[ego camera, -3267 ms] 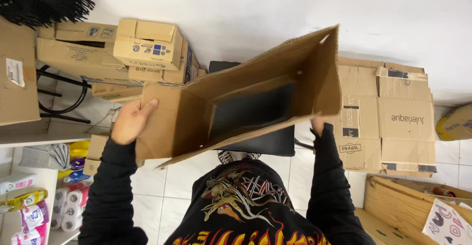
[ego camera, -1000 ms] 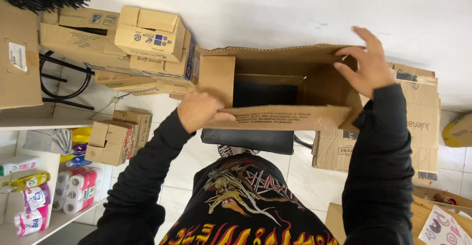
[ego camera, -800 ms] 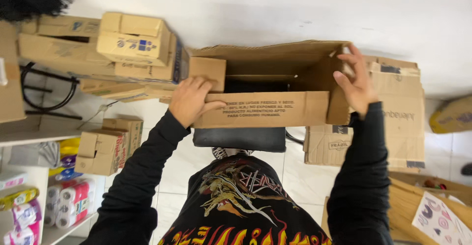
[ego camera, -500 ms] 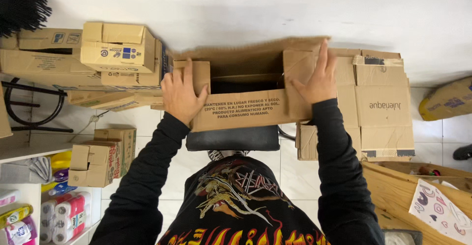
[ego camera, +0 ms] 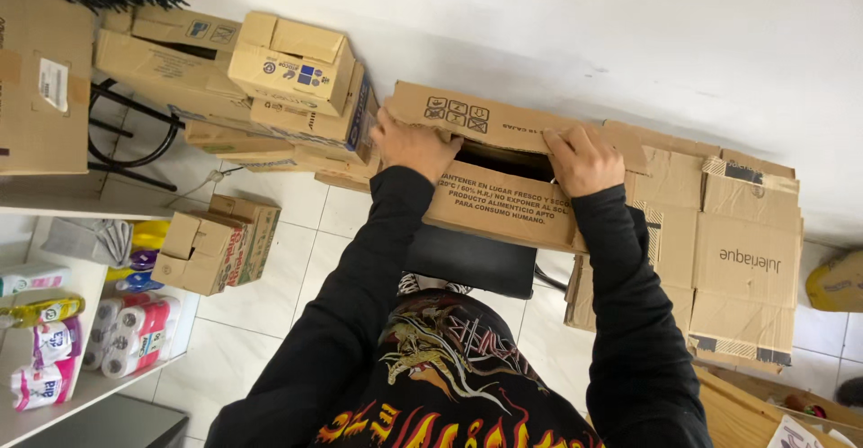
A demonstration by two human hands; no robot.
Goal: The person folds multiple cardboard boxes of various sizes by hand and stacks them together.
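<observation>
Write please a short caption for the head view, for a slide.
Both hands, left hand and right hand, press the flaps of a brown cardboard box near stacked cartons.

Two hands (ego camera: 415, 145) — one box (ego camera: 503, 204)

A cardboard box (ego camera: 503, 201) rests on a chair (ego camera: 472, 259), stacked cartons (ego camera: 270, 79) to its left, flattened cartons (ego camera: 728, 250) to its right.
</observation>
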